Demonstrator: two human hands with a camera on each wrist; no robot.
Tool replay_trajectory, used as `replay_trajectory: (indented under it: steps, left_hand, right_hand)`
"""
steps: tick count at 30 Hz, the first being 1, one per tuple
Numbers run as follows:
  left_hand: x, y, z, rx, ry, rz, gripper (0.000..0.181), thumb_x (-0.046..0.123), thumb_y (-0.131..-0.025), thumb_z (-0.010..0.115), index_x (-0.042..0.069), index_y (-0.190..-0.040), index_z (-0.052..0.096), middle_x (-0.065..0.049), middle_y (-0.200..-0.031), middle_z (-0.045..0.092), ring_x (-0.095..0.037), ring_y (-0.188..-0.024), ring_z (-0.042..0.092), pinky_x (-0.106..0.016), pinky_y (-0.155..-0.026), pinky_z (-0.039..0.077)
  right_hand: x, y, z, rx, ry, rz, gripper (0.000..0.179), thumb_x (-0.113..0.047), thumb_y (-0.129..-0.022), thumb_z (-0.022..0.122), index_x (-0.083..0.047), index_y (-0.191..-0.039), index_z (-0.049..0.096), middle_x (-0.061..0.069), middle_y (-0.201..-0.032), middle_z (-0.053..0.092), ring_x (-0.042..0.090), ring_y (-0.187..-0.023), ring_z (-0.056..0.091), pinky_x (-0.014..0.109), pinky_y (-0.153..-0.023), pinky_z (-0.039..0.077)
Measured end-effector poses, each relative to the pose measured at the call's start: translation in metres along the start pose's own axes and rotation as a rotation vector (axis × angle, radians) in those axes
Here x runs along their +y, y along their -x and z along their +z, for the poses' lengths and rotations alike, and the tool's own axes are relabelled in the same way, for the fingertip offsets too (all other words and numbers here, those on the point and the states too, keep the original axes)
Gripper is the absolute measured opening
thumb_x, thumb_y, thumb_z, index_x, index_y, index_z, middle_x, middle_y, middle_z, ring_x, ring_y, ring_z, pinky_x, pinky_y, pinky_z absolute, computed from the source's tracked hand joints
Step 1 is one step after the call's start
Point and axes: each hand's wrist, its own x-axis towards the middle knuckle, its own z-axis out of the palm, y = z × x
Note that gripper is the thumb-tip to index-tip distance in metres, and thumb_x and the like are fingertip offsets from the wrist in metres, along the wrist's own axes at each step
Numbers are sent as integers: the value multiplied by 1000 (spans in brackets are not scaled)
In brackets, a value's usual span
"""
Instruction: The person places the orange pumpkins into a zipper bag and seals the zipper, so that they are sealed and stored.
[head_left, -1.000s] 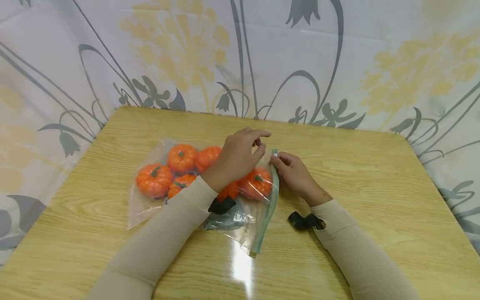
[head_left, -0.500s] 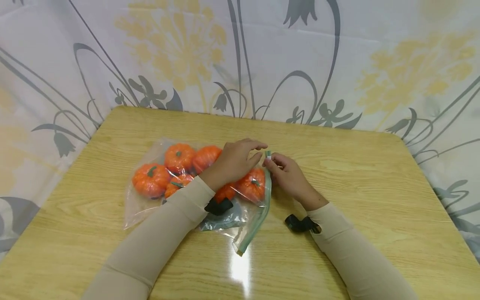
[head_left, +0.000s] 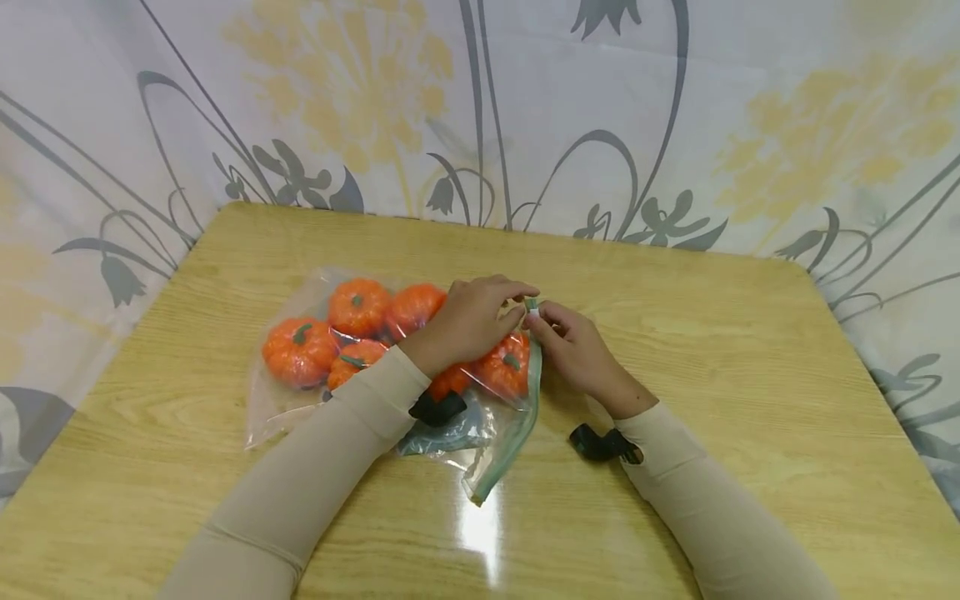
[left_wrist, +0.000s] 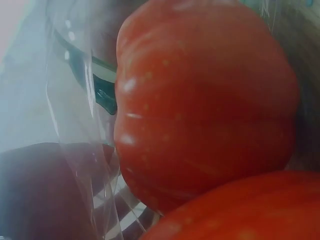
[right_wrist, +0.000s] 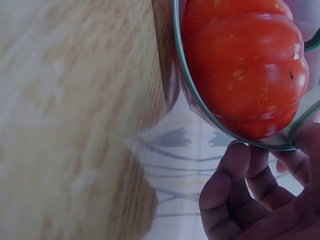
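Observation:
A clear zip-top bag (head_left: 288,412) lies on the table with several small orange pumpkins (head_left: 300,352) inside. Its green zip strip (head_left: 517,442) runs down the right side and bends toward the front. My right hand (head_left: 581,354) pinches the strip's far end between thumb and fingers. At that same corner, my left hand (head_left: 476,321) reaches over the bag, thumb and forefinger on either side of the strip's end. Through the plastic, the left wrist view shows a pumpkin (left_wrist: 205,100) close up. In the right wrist view, my right fingers (right_wrist: 235,160) touch the strip below a pumpkin (right_wrist: 245,65).
The bag rests on a wooden table (head_left: 697,350) backed by a patterned cloth (head_left: 555,108). A black wrist camera (head_left: 600,443) is on the right sleeve, and another black camera (head_left: 438,408) is at the left wrist, over the bag.
My left hand has come down to the bag's far corner, its fingertips nearer the strip. The strip's near end has swung left, and my right hand has shifted slightly left with the far end.

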Motion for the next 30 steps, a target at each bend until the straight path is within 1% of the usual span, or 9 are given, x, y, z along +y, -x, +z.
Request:
replay_trajectory:
  steps: [3, 7, 10, 13, 16, 20, 23, 27, 30]
  left_hand:
    - [0, -1, 1, 9, -6, -4, 32, 29, -101, 57, 23, -131, 66, 4, -120, 67, -16, -114, 61, -46, -97, 38]
    - [0, -1, 2, 5, 5, -11, 26, 32, -101, 57, 22, -121, 71, 4, -113, 67, -15, -110, 61, -44, -96, 39]
    - [1, -1, 2, 28, 12, -12, 22, 34, -101, 58, 22, -114, 72, 5, -111, 67, -14, -106, 61, -44, -95, 39]
    - [2, -1, 1, 57, 21, -19, 20, 35, -100, 59, 22, -109, 71, 5, -108, 68, -14, -104, 62, -44, -95, 39]
    - [2, -1, 1, 70, 34, -32, 18, 34, -100, 60, 22, -108, 71, 5, -107, 68, -14, -104, 62, -44, -95, 39]
    - [3, 0, 0, 86, 32, -31, 18, 33, -100, 60, 21, -106, 72, 5, -107, 69, -14, -103, 63, -45, -96, 39]
    - [4, -1, -2, 110, 23, -27, 17, 33, -99, 61, 21, -105, 73, 4, -108, 68, -14, -102, 63, -45, -96, 40]
    - [4, -1, -5, 149, 8, -33, 18, 32, -99, 62, 20, -104, 74, 3, -111, 67, -14, -101, 64, -45, -96, 42]
    - [3, -1, -7, 183, -6, -36, 19, 33, -99, 62, 19, -104, 74, 3, -111, 67, -14, -100, 64, -45, -96, 43]
  right_hand:
    - [-1, 1, -1, -2, -1, -12, 28, -28, -106, 47, -7, -99, 64, 7, -89, 57, 21, -79, 54, 29, -68, 46]
    - [-1, 2, -1, -10, -2, 11, 29, -27, -107, 45, -6, -102, 65, 7, -84, 56, 20, -75, 53, 29, -66, 46]
    - [-3, 2, -1, 11, 25, 14, 30, -25, -107, 44, -5, -102, 64, 7, -79, 52, 19, -71, 50, 29, -65, 43]
    - [-3, 1, 0, 38, 33, 11, 27, -20, -107, 44, -1, -103, 63, 9, -82, 55, 21, -70, 51, 29, -65, 43]
    - [-3, 0, 1, 51, 19, 12, 25, -19, -107, 45, 0, -105, 62, 11, -88, 58, 21, -71, 54, 27, -65, 45]
    - [-4, 1, 0, 52, 1, 13, 27, -26, -106, 47, -3, -104, 62, 11, -89, 60, 20, -68, 55, 26, -63, 46]
    - [-7, 1, -2, 50, 3, 13, 28, -27, -106, 48, -4, -103, 62, 11, -88, 59, 20, -67, 55, 26, -62, 47]
    - [-8, 0, -2, 35, -26, 21, 28, -27, -106, 48, -3, -104, 62, 11, -89, 61, 18, -69, 61, 27, -64, 53]
    - [-7, 1, -1, 21, -44, 29, 27, -27, -106, 48, -3, -103, 62, 12, -89, 61, 18, -69, 62, 28, -65, 55]
